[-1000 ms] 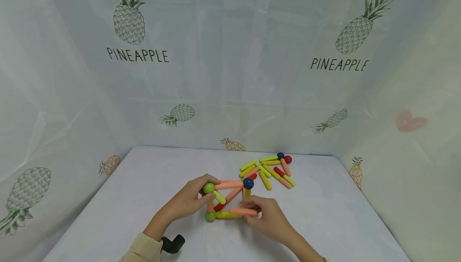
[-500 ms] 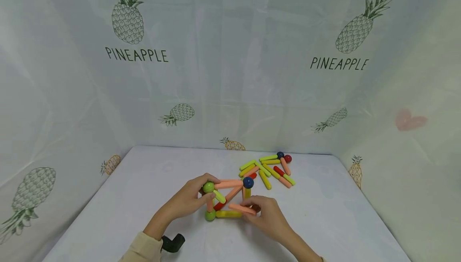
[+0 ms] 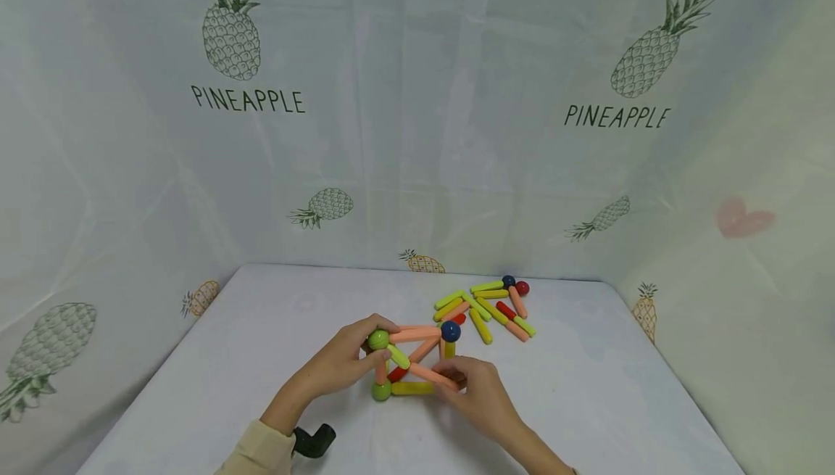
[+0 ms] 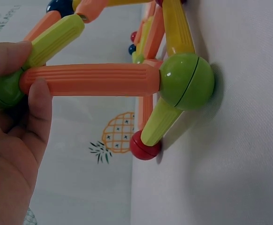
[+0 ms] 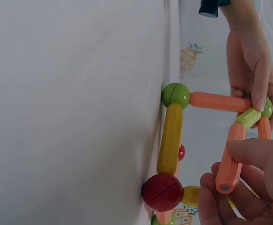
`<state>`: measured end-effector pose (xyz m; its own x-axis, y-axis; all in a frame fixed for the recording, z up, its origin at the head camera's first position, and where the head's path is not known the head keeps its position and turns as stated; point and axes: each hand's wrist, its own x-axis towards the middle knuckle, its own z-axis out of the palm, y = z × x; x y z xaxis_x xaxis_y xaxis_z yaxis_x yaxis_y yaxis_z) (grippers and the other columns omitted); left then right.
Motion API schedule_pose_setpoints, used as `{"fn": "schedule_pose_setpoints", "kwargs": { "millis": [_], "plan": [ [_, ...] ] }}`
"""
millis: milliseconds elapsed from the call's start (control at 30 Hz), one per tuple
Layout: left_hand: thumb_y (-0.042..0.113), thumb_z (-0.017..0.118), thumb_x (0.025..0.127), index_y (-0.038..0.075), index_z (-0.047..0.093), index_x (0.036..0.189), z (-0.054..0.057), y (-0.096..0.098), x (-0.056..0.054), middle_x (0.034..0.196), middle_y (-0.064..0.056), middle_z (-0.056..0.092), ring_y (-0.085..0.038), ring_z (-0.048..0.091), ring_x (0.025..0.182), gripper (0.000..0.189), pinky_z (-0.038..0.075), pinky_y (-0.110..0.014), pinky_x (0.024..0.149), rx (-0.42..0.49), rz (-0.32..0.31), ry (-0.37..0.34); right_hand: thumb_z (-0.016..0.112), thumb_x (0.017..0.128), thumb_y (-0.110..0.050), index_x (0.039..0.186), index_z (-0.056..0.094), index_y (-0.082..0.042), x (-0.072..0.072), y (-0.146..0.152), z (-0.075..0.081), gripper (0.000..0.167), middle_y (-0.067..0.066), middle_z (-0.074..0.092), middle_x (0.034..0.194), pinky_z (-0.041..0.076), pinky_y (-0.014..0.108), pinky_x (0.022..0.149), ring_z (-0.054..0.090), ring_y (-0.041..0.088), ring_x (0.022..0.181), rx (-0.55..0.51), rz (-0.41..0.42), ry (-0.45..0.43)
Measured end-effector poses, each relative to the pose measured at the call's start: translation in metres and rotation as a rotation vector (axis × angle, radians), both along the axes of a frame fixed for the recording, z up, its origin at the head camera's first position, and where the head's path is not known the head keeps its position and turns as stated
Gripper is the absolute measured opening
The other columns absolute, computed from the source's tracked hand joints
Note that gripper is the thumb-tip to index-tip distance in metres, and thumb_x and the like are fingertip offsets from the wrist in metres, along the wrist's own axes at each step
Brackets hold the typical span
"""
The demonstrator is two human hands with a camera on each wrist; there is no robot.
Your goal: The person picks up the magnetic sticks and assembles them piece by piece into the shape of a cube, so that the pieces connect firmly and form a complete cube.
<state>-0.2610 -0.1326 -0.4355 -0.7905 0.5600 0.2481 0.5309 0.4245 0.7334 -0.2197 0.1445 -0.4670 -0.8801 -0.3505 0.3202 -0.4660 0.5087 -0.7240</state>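
Observation:
A frame of magnetic building sticks and balls stands on the table. At its upper left corner my left hand (image 3: 339,360) holds a green ball (image 3: 379,339), thumb by a yellow-green stick (image 4: 54,40) that juts from it. My right hand (image 3: 481,394) pinches an orange magnetic stick (image 5: 231,159) between thumb and fingers; its far end meets the yellow-green stick. A metal disc shows in its near end. Below are another green ball (image 4: 187,81), a yellow stick (image 5: 171,138) and a red ball (image 5: 163,192). A blue ball (image 3: 450,331) tops the far right corner.
Loose sticks (image 3: 480,325) in several colours lie behind the frame to the right, with a dark blue ball (image 3: 509,282) and a red ball (image 3: 522,288). A black bent piece (image 3: 316,441) is beside the left wrist. A pineapple-print curtain (image 3: 417,134) hangs behind the table.
My right hand has tilted the orange stick and brought its far end to the left, up against the yellow-green stick. The left hand keeps its hold on the green ball.

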Motion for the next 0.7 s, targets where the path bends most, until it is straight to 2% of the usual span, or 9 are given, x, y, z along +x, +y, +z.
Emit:
{"fn": "schedule_pose_setpoints", "kwargs": {
  "millis": [167, 267, 400, 600, 700],
  "plan": [
    [0.028, 0.064, 0.096, 0.028, 0.054, 0.128, -0.002, 0.0, 0.001, 0.103, 0.014, 0.06, -0.012, 0.057, 0.086, 0.034, 0.051, -0.031, 0.075, 0.009, -0.01, 0.007, 0.078, 0.084, -0.014, 0.099, 0.072, -0.019, 0.003, -0.004, 0.001, 0.017, -0.009, 0.069, 0.083, 0.054, 0.023, 0.064, 0.061, 0.004, 0.07, 0.038, 0.003, 0.011],
    [0.027, 0.064, 0.096, 0.027, 0.054, 0.128, -0.002, 0.001, 0.003, 0.102, 0.013, 0.06, -0.012, 0.058, 0.085, 0.033, 0.051, -0.031, 0.075, 0.017, -0.017, 0.019, 0.08, 0.082, -0.016, 0.099, 0.072, -0.02, 0.003, -0.007, 0.001, 0.019, -0.017, 0.064, 0.077, 0.05, 0.022, 0.059, 0.056, 0.003, 0.065, 0.148, -0.029, 0.062],
    [0.028, 0.064, 0.096, 0.028, 0.054, 0.127, -0.003, 0.001, 0.004, 0.1, 0.013, 0.06, -0.011, 0.058, 0.085, 0.033, 0.05, -0.031, 0.075, 0.026, -0.024, 0.031, 0.081, 0.081, -0.02, 0.096, 0.074, -0.021, 0.003, -0.014, 0.001, 0.017, -0.019, 0.058, 0.071, 0.044, 0.019, 0.056, 0.05, 0.003, 0.061, 0.259, -0.062, 0.149],
    [0.031, 0.064, 0.096, 0.029, 0.054, 0.127, -0.005, 0.002, 0.005, 0.1, 0.013, 0.06, -0.011, 0.058, 0.085, 0.033, 0.05, -0.029, 0.075, 0.039, -0.035, 0.042, 0.082, 0.08, -0.02, 0.091, 0.075, -0.021, 0.003, -0.018, 0.0, 0.013, -0.018, 0.061, 0.071, 0.045, 0.018, 0.056, 0.055, 0.004, 0.06, 0.245, -0.074, 0.222],
    [0.031, 0.064, 0.096, 0.029, 0.054, 0.127, -0.006, 0.003, 0.005, 0.1, 0.013, 0.06, -0.011, 0.058, 0.085, 0.033, 0.05, -0.029, 0.075, 0.043, -0.033, 0.054, 0.082, 0.08, -0.022, 0.09, 0.075, -0.022, 0.001, -0.017, -0.001, 0.012, -0.019, 0.059, 0.07, 0.044, 0.018, 0.053, 0.053, 0.003, 0.058, 0.257, -0.09, 0.241]
  ]
}}
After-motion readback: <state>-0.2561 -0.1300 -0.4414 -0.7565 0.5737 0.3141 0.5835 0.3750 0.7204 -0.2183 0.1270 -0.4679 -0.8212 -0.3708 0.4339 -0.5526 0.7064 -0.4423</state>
